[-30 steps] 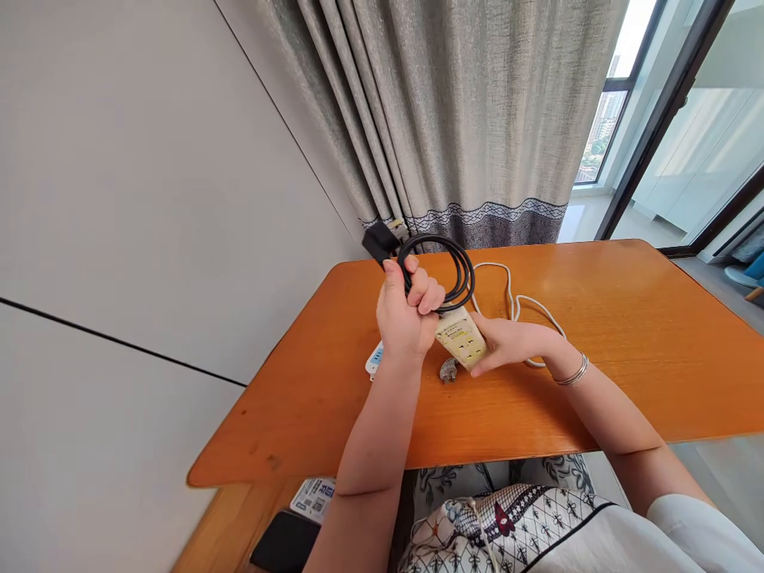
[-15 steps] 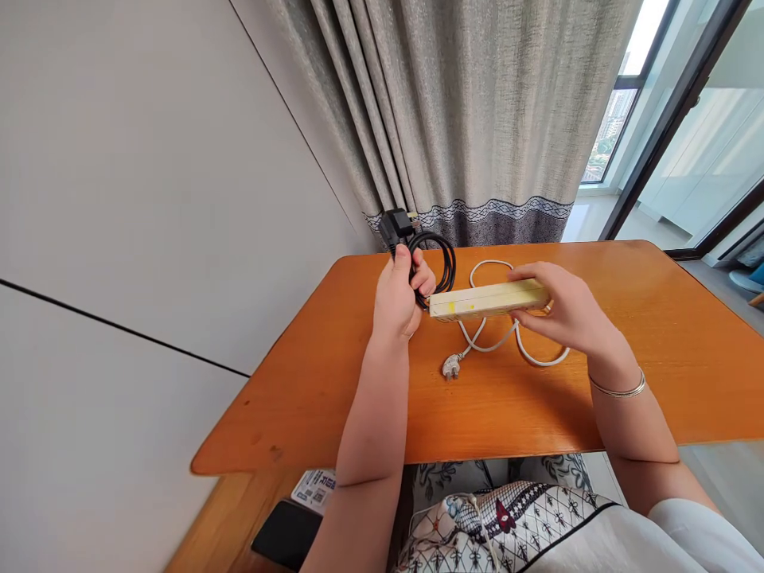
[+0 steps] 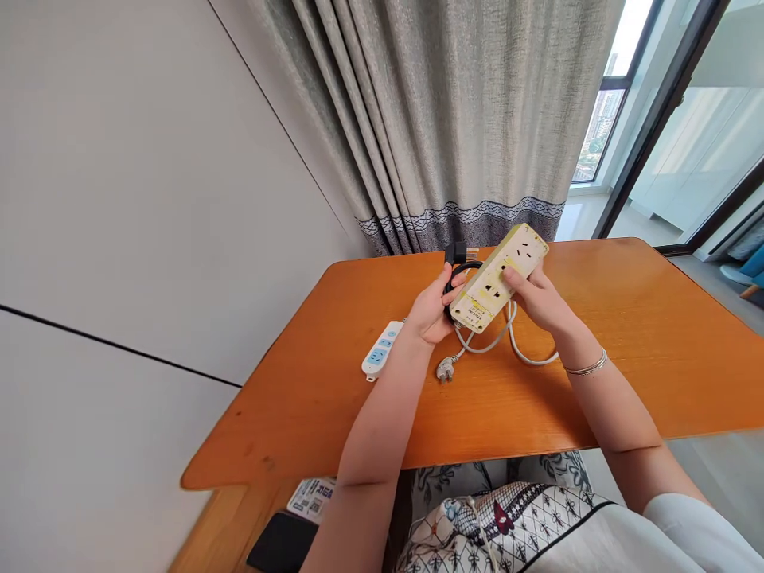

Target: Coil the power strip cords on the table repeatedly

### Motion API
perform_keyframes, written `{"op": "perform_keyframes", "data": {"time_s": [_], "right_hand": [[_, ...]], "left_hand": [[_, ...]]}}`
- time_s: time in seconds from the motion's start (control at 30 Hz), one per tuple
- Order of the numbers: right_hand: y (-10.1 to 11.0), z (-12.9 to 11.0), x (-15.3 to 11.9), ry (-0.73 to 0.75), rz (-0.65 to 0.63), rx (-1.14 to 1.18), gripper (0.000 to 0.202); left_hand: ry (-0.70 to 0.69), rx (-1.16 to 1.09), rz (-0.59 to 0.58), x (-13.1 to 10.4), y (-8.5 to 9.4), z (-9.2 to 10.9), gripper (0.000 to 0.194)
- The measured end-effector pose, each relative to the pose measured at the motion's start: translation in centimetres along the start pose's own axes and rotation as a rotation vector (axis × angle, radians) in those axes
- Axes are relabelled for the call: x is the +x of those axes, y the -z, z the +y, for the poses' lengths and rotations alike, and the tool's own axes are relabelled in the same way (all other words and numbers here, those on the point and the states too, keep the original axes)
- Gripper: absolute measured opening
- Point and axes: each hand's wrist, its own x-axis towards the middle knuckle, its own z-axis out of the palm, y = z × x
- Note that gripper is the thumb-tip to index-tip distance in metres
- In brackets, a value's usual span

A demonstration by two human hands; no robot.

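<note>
A yellowed power strip (image 3: 490,293) is tilted above the table with its socket face toward me. My right hand (image 3: 534,294) grips its right side, thumb on the sockets. At its lower left end, my left hand (image 3: 430,306) is closed around a coiled black cable (image 3: 451,288), whose black plug (image 3: 456,253) sticks up above the fingers. Part of the coil is hidden behind the strip. Below, a white cord (image 3: 531,360) with a white plug (image 3: 445,369) lies on the table. A second power strip, white with blue sockets (image 3: 382,350), lies partly behind my left forearm.
The orange wooden table (image 3: 298,398) has rounded corners. A grey curtain (image 3: 477,119) hangs behind it, and a pale wall panel (image 3: 119,239) stands at the left. A dark flat object (image 3: 283,543) and a printed box (image 3: 311,497) sit below the table's front edge.
The yellowed strip has turned from edge-on to a steep tilt, its socket face now showing. My left hand and black cable have moved right, uncovering the white-and-blue strip.
</note>
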Motion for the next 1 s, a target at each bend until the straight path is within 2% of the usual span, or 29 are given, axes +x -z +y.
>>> {"op": "perform_keyframes", "data": {"time_s": [0.03, 0.13, 0.3, 0.43, 0.57, 0.7, 0.77, 0.87, 1.0], "right_hand": [[0.2, -0.1, 0.0, -0.049, -0.027, 0.068, 0.071], [0.6, -0.5, 0.1, -0.156, -0.007, 0.223, 0.068], [0.7, -0.1, 0.7, -0.250, 0.082, 0.245, 0.066], [0.2, 0.6, 1.1, -0.291, 0.125, 0.254, 0.066], [-0.2, 1.1, 1.2, -0.299, 0.159, 0.316, 0.067], [0.1, 1.7, 1.5, -0.322, 0.174, 0.355, 0.062], [0.4, 2.2, 1.7, -0.339, 0.190, 0.354, 0.059], [0.9, 2.9, 1.8, -0.356, 0.200, 0.357, 0.055], [1.0, 3.6, 2.0, -0.383, 0.178, 0.380, 0.049]], "left_hand": [[0.008, 0.022, 0.012, 0.3, 0.2, 0.0, 0.048], [0.020, 0.099, 0.058, 1.0, 0.8, -0.3, 0.049], [-0.003, 0.191, 0.153, 2.2, 1.5, -1.4, 0.048], [-0.053, 0.213, 0.209, 2.6, 1.4, -1.9, 0.033], [-0.083, 0.212, 0.195, 3.1, 1.6, -2.2, 0.033], [-0.112, 0.193, 0.151, 4.1, 2.5, -2.5, 0.042], [-0.093, 0.208, 0.139, 4.5, 3.1, -2.6, 0.040], [-0.079, 0.314, 0.155, 5.0, 3.9, -2.8, 0.029], [-0.192, 0.519, 0.154, 5.3, 4.5, -3.1, 0.027]]}}
